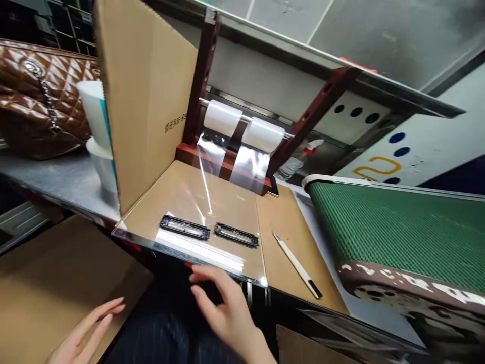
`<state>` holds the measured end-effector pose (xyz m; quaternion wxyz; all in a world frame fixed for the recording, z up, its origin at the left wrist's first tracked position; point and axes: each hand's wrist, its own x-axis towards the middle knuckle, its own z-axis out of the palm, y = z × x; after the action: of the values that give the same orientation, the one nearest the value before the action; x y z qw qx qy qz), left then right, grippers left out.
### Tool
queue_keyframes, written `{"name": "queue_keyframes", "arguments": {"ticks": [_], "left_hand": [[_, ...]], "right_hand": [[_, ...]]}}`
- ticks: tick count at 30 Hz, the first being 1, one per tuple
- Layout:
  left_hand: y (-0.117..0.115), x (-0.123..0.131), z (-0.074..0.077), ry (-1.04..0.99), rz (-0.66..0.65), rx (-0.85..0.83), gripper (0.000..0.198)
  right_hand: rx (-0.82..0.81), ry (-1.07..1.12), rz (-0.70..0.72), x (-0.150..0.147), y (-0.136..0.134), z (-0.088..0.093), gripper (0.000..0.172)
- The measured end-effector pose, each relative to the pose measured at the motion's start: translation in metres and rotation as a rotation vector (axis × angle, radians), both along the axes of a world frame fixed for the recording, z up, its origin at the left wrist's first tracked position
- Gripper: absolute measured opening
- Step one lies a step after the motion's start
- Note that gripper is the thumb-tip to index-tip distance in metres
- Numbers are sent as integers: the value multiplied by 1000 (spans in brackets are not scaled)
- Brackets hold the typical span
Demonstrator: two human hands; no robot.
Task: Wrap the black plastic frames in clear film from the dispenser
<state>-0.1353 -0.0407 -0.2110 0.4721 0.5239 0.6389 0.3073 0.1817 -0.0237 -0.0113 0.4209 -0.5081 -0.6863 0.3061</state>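
Observation:
Two narrow black plastic frames lie side by side on a clear sheet over cardboard: the left frame (184, 227) and the right frame (237, 234). My right hand (223, 306) is just in front of the sheet's near edge, thumb and index finger apart, with nothing visible between them. A small red bit shows beside its index fingertip; whether it touches the finger I cannot tell. My left hand (91, 328) hovers over a brown cardboard box (56, 283) at the lower left, fingers extended and holding nothing. Right of the frames lies a white pen-shaped knife (297, 265).
Two rolls of clear film (223, 118) hang on a dark red stand (314, 119), their ends drawn downward. An upright cardboard panel (147, 96) borders the left side. A green conveyor belt (409, 232) runs along the right. Behind the panel sit a brown quilted bag (56, 101) and white cups (91, 101).

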Motion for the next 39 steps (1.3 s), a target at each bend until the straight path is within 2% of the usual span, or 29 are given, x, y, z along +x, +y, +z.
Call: {"name": "queue_keyframes", "arguments": {"ticks": [2, 4, 5, 7, 10, 12, 16, 21, 26, 32, 39], "left_hand": [[32, 42, 74, -31, -72, 202, 43], [66, 70, 133, -23, -158, 414, 47], [83, 79, 154, 3, -213, 498, 53], [115, 86, 175, 107, -301, 623, 64], [150, 83, 176, 208, -392, 658, 73], [161, 81, 174, 266, -450, 669, 70], [168, 86, 180, 349, -508, 689, 60], [177, 97, 188, 387, -464, 696, 57], [186, 95, 189, 347, -491, 674, 54], [180, 85, 188, 305, -507, 666, 48], [150, 64, 177, 256, -471, 713, 44]], "right_hand": [[82, -81, -35, 8, 21, 12, 38], [123, -189, -29, 13, 40, 13, 53], [135, -241, -15, 13, 47, 11, 58], [148, -319, 8, 13, 57, 8, 62], [147, -396, -7, 13, 62, 9, 62], [127, -440, -16, 12, 65, 13, 62], [88, -476, -48, 13, 75, 19, 63], [59, -424, -111, 13, 84, 19, 51], [15, -400, -77, 16, 85, 26, 45], [-17, -407, -33, 16, 78, 31, 46], [1, -372, 30, 4, 56, 32, 49]]}}
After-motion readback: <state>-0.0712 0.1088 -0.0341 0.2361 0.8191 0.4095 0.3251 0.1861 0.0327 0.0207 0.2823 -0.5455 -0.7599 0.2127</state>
